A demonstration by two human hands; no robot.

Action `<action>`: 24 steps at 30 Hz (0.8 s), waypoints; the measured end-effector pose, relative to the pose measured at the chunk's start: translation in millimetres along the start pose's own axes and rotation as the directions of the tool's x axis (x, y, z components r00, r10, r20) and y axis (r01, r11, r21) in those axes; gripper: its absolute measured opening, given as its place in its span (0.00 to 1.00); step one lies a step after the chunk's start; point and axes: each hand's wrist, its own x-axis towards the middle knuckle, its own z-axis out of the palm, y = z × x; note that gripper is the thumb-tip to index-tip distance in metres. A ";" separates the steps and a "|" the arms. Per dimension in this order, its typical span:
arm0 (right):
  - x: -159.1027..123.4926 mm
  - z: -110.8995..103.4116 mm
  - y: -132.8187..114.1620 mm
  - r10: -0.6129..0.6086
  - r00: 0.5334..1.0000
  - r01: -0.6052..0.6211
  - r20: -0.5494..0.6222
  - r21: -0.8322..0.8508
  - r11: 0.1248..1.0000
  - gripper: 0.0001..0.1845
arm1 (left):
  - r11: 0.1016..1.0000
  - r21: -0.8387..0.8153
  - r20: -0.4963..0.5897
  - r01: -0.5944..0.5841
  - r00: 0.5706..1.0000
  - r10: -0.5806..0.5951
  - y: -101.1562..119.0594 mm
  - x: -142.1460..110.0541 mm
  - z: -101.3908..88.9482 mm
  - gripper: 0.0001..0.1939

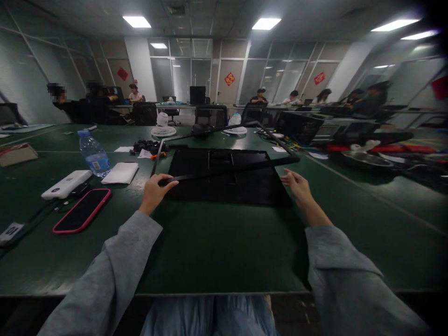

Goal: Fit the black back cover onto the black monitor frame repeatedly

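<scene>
A thin black rectangular frame is raised above a flat black panel lying on the green table. My left hand grips the frame's near left corner, fingers wrapped over the bar. Near the frame's right corner my right hand has its fingers spread, just below the bar's end; I cannot see whether it touches. The frame tilts up toward its far side.
Left of the panel lie a pink-cased phone, a white power bank, a water bottle and a white cloth. Small fans stand behind. Cluttered equipment fills the right. People sit at far desks.
</scene>
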 end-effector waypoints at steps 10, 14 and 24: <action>-0.6 -7.7 -5.0 -0.083 0.979 0.081 0.184 0.021 0.996 0.23 | 0.969 0.177 0.109 -0.172 0.982 0.154 18.8 -14.8 11.9 0.13; -2.9 -3.0 19.6 -0.242 0.968 0.249 0.061 -0.230 0.941 0.24 | 0.965 0.176 0.199 -0.192 0.967 0.156 12.1 -15.3 15.7 0.14; -17.6 -5.4 37.7 -0.248 0.969 0.224 0.001 -0.434 0.873 0.29 | 0.945 0.232 0.358 -0.230 0.924 0.137 12.0 -17.7 19.5 0.16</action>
